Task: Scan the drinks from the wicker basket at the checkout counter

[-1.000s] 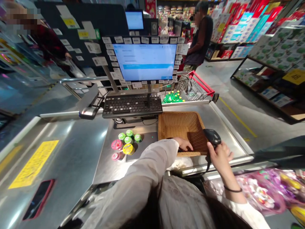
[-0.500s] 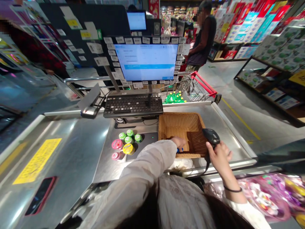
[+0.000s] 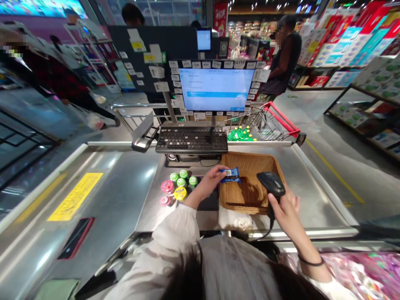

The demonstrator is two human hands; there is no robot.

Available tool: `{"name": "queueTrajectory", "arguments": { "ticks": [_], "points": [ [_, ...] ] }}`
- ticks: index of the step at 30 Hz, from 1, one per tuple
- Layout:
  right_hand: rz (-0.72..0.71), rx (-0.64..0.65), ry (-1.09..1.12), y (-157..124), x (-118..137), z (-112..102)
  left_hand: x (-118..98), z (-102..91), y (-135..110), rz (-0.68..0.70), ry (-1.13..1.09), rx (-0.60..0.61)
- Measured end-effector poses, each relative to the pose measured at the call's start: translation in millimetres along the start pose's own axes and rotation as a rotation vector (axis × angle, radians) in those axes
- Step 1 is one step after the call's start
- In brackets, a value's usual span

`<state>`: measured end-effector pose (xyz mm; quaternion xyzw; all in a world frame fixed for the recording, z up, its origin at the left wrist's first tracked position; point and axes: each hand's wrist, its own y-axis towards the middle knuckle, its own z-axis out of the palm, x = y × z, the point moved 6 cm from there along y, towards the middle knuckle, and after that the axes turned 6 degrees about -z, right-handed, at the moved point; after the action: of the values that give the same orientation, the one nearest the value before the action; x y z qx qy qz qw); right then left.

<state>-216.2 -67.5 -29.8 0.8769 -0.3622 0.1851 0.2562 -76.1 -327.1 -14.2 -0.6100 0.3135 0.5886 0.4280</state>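
Between the fingers of my left hand (image 3: 211,182) is a small blue snack packet (image 3: 230,175) with a white label, held over the left side of a wicker basket (image 3: 275,162). My right hand (image 3: 286,208) is closed round the handle of a black barcode scanner (image 3: 271,183). The scanner's head hangs over the basket's right side and points left toward the packet. Left of the basket stand several small lidded tubs: green ones (image 3: 181,182), a yellow one (image 3: 180,193) and pink ones (image 3: 167,186).
A keyboard (image 3: 192,139) and a lit monitor (image 3: 217,89) stand behind the tubs. A phone (image 3: 76,237) lies on the metal counter (image 3: 121,187) at left. Beyond the counter is a shopping cart (image 3: 275,121) with green bottles (image 3: 240,134). A person (image 3: 283,58) stands behind it.
My left hand has come up out of the basket with the blue packet and moved left. My right hand still grips the scanner, its head now turned further left. The whole view has shifted.
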Motion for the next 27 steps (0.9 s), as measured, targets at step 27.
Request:
{"name": "queueTrajectory", "arguments": {
  "ticks": [27],
  "points": [
    [-0.366,0.108,0.071,-35.4,173.9,74.7,-28.3,-73.2,-108.2,0.281,0.905,-0.703]
  ]
}}
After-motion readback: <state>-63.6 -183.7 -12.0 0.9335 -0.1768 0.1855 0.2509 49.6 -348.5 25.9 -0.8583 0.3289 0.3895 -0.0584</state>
